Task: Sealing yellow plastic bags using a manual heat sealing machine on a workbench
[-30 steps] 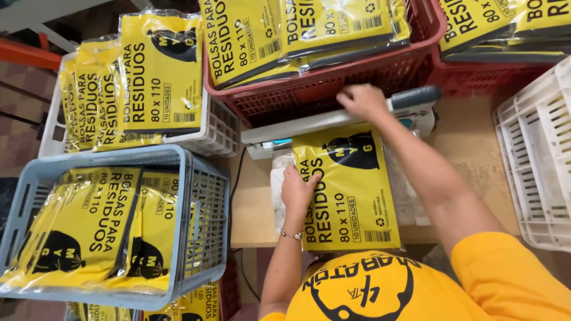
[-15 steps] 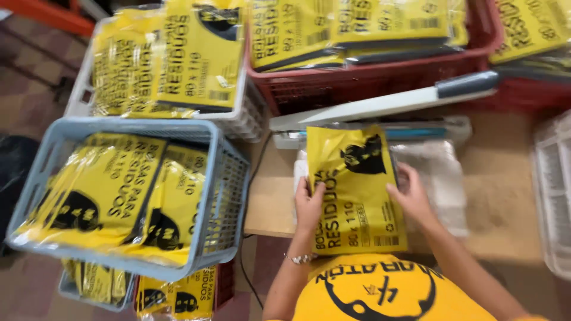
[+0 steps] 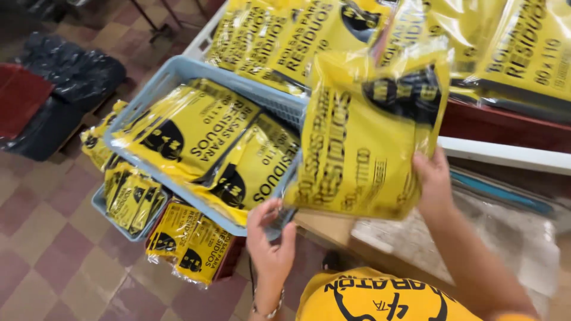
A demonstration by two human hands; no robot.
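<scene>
Head view: you've lifted the yellow packet (image 3: pixel 369 137) off the bench (image 3: pixel 321 229) and swung it left, so it now hangs over the blue basket (image 3: pixel 178 71) of matching packets. Your right hand (image 3: pixel 434 178) has its fingers clamped on the packet's right edge; your left hand (image 3: pixel 270 238) pinches the lower left corner. It's sealed and headed for stacking, I'd judge.

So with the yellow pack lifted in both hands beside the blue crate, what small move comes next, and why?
Probably lower the yellow pack leftward onto the packs in the blue crate. The right hand and left hand hold it tilted at the crate's near corner, and like packs already lie flat inside.
</scene>
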